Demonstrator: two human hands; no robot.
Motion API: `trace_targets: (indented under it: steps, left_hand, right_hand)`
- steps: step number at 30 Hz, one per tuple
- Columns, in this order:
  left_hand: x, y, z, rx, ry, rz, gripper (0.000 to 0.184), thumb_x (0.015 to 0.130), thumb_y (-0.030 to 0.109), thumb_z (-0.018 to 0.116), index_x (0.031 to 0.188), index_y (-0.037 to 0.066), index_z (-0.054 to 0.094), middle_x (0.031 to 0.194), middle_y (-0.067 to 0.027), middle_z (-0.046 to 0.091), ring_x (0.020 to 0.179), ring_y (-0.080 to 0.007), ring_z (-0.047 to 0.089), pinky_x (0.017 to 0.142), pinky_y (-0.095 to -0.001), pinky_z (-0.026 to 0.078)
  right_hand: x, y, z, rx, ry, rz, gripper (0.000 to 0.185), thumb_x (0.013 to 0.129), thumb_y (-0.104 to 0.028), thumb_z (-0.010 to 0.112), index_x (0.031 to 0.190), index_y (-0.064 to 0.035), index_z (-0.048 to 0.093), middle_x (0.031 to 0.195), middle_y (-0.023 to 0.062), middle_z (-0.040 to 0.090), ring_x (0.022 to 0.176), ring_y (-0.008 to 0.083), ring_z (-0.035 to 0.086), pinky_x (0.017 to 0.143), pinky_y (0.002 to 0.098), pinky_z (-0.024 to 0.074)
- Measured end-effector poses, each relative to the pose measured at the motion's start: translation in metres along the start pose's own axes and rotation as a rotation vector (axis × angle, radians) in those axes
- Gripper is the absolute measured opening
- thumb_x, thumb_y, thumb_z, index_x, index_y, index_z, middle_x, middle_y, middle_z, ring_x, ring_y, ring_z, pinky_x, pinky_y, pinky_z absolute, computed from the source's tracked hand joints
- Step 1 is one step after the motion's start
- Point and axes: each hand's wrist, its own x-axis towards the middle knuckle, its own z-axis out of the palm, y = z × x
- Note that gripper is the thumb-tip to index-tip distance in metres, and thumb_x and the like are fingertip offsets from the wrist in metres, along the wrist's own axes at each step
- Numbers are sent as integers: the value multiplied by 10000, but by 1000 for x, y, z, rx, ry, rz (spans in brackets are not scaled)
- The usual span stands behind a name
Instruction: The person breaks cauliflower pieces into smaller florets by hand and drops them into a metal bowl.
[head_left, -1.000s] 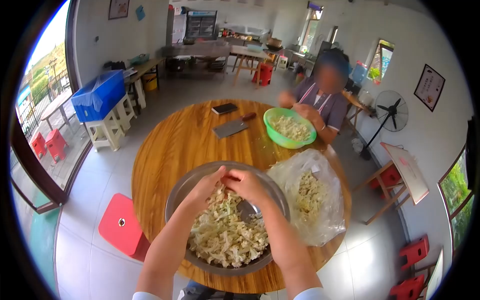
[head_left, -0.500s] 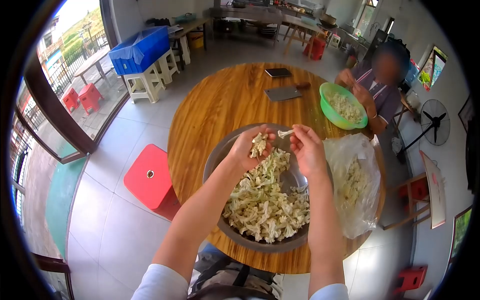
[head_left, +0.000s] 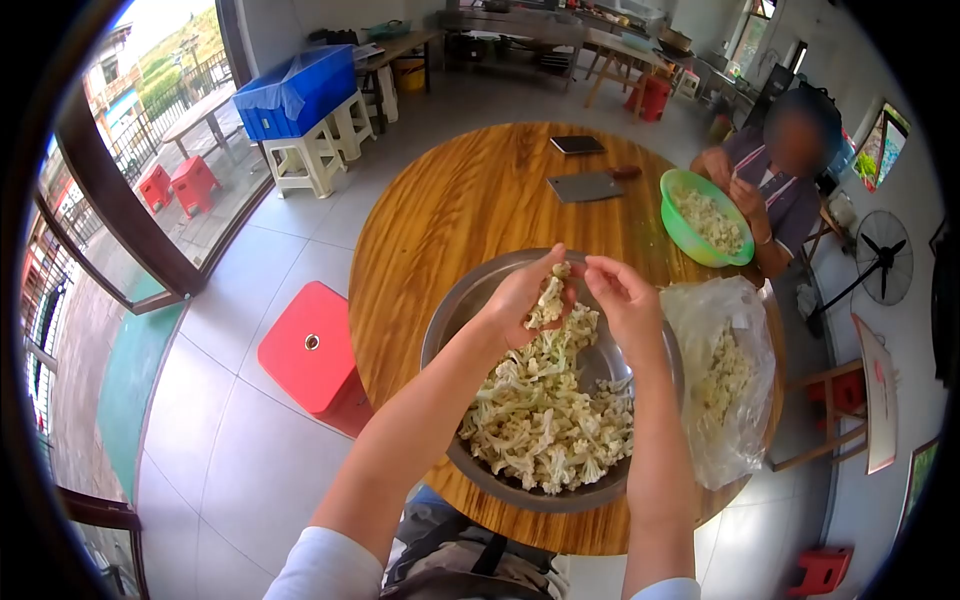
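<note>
My left hand (head_left: 525, 300) is curled around a piece of cauliflower (head_left: 549, 300) above the far side of a wide steel basin (head_left: 436, 345). Close beside it, my right hand (head_left: 625, 300) has its fingers bent together near the top of that piece; whether something sits between them I cannot make out. Below both hands, a heap of cauliflower florets (head_left: 545, 420) fills much of the basin, and bare metal shows on its right side. To the right of the basin lies a clear plastic bag (head_left: 735, 430) with small cauliflower bits inside.
On the round wooden table (head_left: 430, 210) lie a cleaver (head_left: 585, 187) and a dark phone (head_left: 577, 145). Across it, another person (head_left: 780, 180) works over a green bowl (head_left: 680, 235) of florets. A red stool (head_left: 310, 350) stands at the left.
My right hand has come closer to my left; the small floret stem it pinched no longer shows. The view has shifted slightly, moving the scene rightward.
</note>
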Motion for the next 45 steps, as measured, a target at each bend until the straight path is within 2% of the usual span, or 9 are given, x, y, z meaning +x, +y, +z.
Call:
trace_targets:
  steps: [4, 7, 12, 16, 19, 23, 28, 34, 45]
  left_hand:
    - [-6, -1, 11, 109, 32, -43, 384, 923, 431, 422, 862, 77, 559, 659, -31, 535, 502, -132, 497, 355, -248, 336]
    - [-6, -2, 5, 121, 31, -45, 434, 923, 458, 396, 851, 61, 558, 672, -48, 553, 490, -141, 512, 335, -256, 336]
    - [5, -4, -2, -50, 71, -71, 424, 930, 404, 392, 913, 14, 559, 706, -55, 564, 537, -140, 523, 383, -241, 376]
    - [10, -2, -14, -322, 243, -26, 326, 914, 310, 415, 913, 10, 544, 790, -63, 559, 636, -145, 532, 492, -249, 444]
    - [10, -4, -14, -389, 276, -33, 271, 905, 273, 416, 930, 23, 518, 853, -83, 542, 718, -168, 539, 539, -258, 469]
    - [5, -5, -2, -308, 192, -17, 218, 894, 222, 438, 973, 26, 488, 906, -89, 533, 757, -176, 535, 547, -254, 462]
    - [7, -6, -9, -172, 78, -52, 179, 881, 201, 466, 935, 34, 497, 852, -74, 550, 662, -135, 510, 452, -232, 381]
    - [1, -5, 7, 9, 230, -50, 163, 872, 236, 493, 913, 79, 512, 806, -59, 547, 598, -127, 459, 418, -221, 316]
    - [8, -6, -8, -245, 89, -28, 224, 878, 287, 480, 881, 64, 503, 796, -58, 541, 551, -107, 452, 364, -192, 275]
  right_hand:
    - [-3, 1, 8, -49, -113, -77, 261, 822, -173, 656, 1018, -7, 609, 902, 30, 602, 805, 95, 565, 717, 231, 458]
    - [-4, -7, 7, -21, -121, 75, 219, 828, -145, 646, 982, 5, 600, 886, 25, 601, 789, 76, 555, 694, 221, 456]
    - [2, -4, -1, 315, 134, 23, 143, 847, -147, 614, 917, -26, 583, 825, 4, 583, 744, 54, 536, 685, 200, 427]
    - [3, 4, -5, -98, 45, 117, 215, 831, -185, 633, 944, -7, 590, 813, 25, 602, 740, 95, 558, 668, 230, 442]
    - [-2, 7, 0, -455, -78, 3, 280, 832, -224, 636, 987, 3, 585, 824, 44, 617, 738, 113, 567, 658, 246, 447]
    - [-3, 8, 10, -185, -62, -60, 349, 854, -277, 613, 1077, -11, 582, 890, 56, 625, 779, 109, 569, 694, 241, 453]
    - [2, 9, 6, -4, -13, 98, 325, 871, -252, 594, 1093, -15, 584, 914, 35, 610, 789, 84, 548, 721, 223, 443]
    - [-3, 4, 4, 26, -116, 138, 241, 865, -190, 600, 1027, -12, 608, 848, 2, 608, 756, 66, 537, 692, 212, 430]
    - [1, 0, 1, 161, 142, 202, 229, 876, -231, 580, 891, -4, 604, 710, -13, 557, 655, 62, 501, 591, 221, 416]
